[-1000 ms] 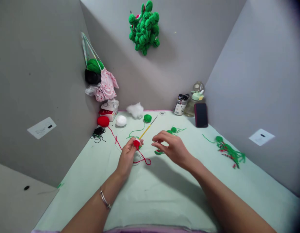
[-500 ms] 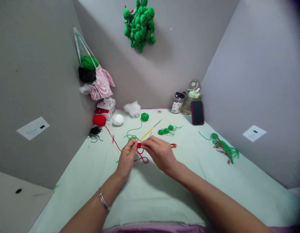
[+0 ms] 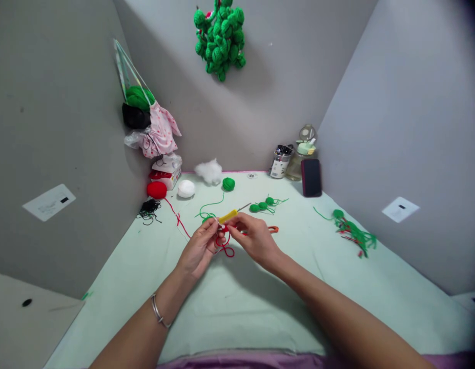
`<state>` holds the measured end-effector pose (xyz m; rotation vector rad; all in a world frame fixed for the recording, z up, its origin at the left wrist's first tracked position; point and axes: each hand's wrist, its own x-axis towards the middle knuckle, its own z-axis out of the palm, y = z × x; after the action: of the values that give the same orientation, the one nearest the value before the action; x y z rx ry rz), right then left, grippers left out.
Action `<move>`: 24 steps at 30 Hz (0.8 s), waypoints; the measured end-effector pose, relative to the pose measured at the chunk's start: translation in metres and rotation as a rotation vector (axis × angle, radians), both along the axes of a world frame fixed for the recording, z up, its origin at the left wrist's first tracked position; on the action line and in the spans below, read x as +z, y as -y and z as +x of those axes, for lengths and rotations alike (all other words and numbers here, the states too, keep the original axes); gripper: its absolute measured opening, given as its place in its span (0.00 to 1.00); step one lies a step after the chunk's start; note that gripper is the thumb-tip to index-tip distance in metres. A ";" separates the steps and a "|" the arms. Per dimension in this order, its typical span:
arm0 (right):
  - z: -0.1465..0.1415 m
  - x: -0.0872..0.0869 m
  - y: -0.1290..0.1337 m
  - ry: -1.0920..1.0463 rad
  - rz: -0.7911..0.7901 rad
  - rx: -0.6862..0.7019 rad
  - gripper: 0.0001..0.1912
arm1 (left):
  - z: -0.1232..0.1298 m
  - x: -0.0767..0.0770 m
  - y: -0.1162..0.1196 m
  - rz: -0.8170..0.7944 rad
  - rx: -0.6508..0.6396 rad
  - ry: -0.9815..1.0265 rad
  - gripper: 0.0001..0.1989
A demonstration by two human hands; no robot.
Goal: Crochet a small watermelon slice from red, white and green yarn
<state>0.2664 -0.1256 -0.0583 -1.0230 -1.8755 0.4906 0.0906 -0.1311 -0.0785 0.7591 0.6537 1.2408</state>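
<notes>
Close together over the middle of the table, my hands work on a small red and white crochet piece (image 3: 225, 228). My left hand (image 3: 201, 246) is closed, pinching the piece's white side between thumb and fingers. My right hand (image 3: 256, 238) pinches the red side with thumb and forefinger. A yellow-handled crochet hook (image 3: 228, 216) lies across just above my right fingertips, its metal end pointing up and right; which fingers support it is hidden. Loops of red yarn (image 3: 228, 251) hang below onto the table.
Behind stand a red yarn ball (image 3: 157, 190), a white ball (image 3: 186, 189), white stuffing (image 3: 209, 172) and a green ball (image 3: 228, 184). Orange-handled scissors (image 3: 273, 229) lie by my right hand. Small green pieces (image 3: 263, 206), a phone (image 3: 311, 178) and green-red strands (image 3: 354, 233) are rightward.
The hook has swung lower and flatter, showing more of its yellow handle. My left hand has turned, its fingers now showing under the piece. My right fingertips have shifted slightly right.
</notes>
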 end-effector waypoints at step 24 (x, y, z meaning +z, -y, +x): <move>0.005 -0.007 -0.007 -0.041 -0.029 0.108 0.06 | 0.000 -0.010 -0.002 0.065 -0.074 -0.398 0.09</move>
<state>0.2709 -0.1181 -0.0649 -0.9266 -1.8986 0.5991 0.0904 -0.1295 -0.0885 1.0893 0.9022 1.0540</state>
